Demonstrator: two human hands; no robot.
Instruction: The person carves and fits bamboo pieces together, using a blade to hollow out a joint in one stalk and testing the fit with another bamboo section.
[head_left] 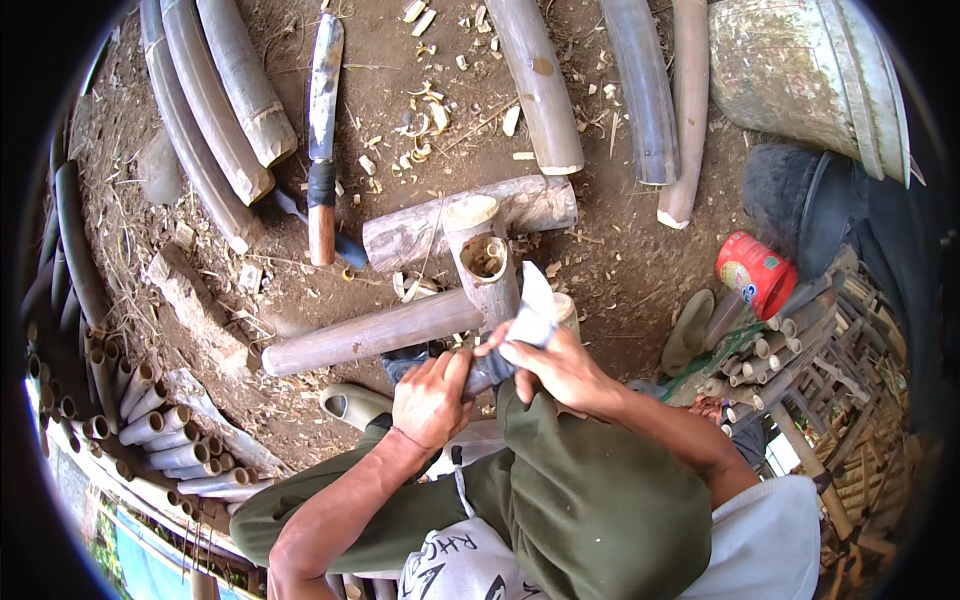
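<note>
Gripping a broad knife blade [535, 300] w/ right hand [560, 365], left hand [432, 398] closed on its handle, both just below the hollow bamboo stub [487, 262]. Best keep edge angled away, strokes short. Bamboo's smooth, tubular; log [470, 222] behind stub rough-barked; machete [322, 140] well up-left of stub

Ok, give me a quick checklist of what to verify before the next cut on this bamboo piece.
1. Left hand grips the knife handle: ok.
2. Right hand rests fingers on the blade; whether they are off the edge: cannot tell.
3. Short bamboo piece rests on the log: ok; how steady, cannot tell.
4. Blade edge against the bamboo piece: cannot tell, the hands hide the contact.
5. Spare machete lies on the ground, away from both hands: ok.
6. Red can stands off to the right, apart from the blade: ok.
</note>
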